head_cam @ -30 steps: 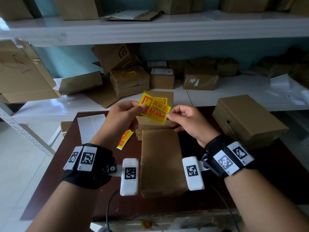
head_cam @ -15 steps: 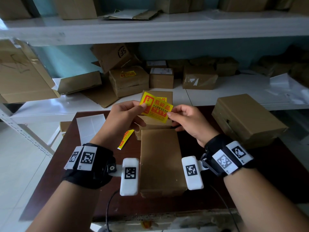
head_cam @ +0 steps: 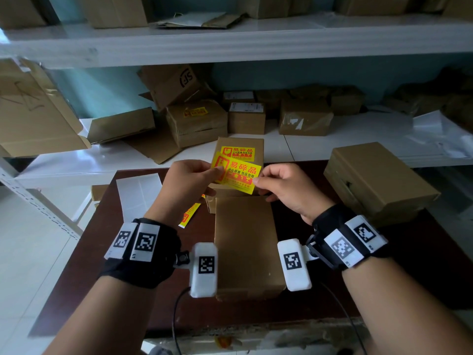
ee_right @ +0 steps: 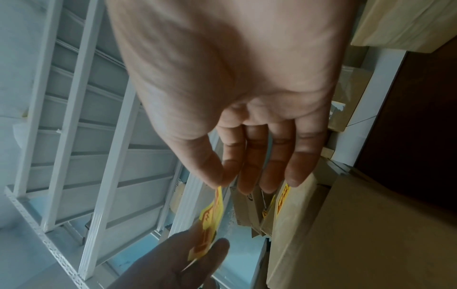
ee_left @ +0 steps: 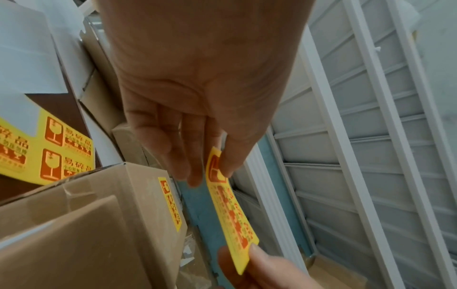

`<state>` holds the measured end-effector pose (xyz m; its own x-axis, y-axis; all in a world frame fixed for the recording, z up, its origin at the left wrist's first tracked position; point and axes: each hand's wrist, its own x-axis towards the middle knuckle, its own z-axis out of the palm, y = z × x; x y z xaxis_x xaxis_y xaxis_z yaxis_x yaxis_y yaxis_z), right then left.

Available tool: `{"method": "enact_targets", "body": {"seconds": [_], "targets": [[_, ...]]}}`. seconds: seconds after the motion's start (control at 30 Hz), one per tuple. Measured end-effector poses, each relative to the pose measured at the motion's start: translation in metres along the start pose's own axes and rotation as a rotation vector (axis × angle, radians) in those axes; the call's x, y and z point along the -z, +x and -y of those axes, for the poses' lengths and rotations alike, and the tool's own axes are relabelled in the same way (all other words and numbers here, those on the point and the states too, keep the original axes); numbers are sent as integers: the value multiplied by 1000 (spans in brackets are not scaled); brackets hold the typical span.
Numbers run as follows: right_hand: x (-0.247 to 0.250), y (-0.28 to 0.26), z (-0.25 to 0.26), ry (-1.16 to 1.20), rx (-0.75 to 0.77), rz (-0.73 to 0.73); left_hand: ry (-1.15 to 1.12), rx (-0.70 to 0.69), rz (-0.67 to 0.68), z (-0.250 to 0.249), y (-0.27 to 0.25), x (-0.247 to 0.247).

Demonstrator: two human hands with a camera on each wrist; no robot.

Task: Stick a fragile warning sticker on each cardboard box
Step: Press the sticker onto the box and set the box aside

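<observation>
A yellow fragile sticker hangs in the air between both hands. My left hand pinches its left end, my right hand pinches its right end. The same sticker shows edge-on in the left wrist view and, as sticker, in the right wrist view. Under the hands lies a plain cardboard box on the dark table. Behind it stands a box bearing a yellow sticker. A larger plain box sits at the right.
A yellow sticker sheet and white backing paper lie on the table's left part. White shelves behind the table hold several cardboard boxes, one with a yellow sticker.
Both hands with the sticker have dropped slightly, so the stickered box behind now shows above it. The boxes have not moved.
</observation>
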<state>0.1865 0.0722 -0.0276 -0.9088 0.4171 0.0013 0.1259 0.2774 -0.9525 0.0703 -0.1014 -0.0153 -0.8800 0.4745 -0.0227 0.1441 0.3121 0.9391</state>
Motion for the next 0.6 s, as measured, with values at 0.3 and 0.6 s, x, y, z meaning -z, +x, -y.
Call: {"method": "enact_targets", "body": {"seconds": [0.3, 0.6], "targets": [[-2, -2, 1, -16, 2, -19, 191, 14, -62, 4, 3, 11], [5, -2, 0, -36, -24, -25, 49, 85, 84, -1, 0, 17]]}}
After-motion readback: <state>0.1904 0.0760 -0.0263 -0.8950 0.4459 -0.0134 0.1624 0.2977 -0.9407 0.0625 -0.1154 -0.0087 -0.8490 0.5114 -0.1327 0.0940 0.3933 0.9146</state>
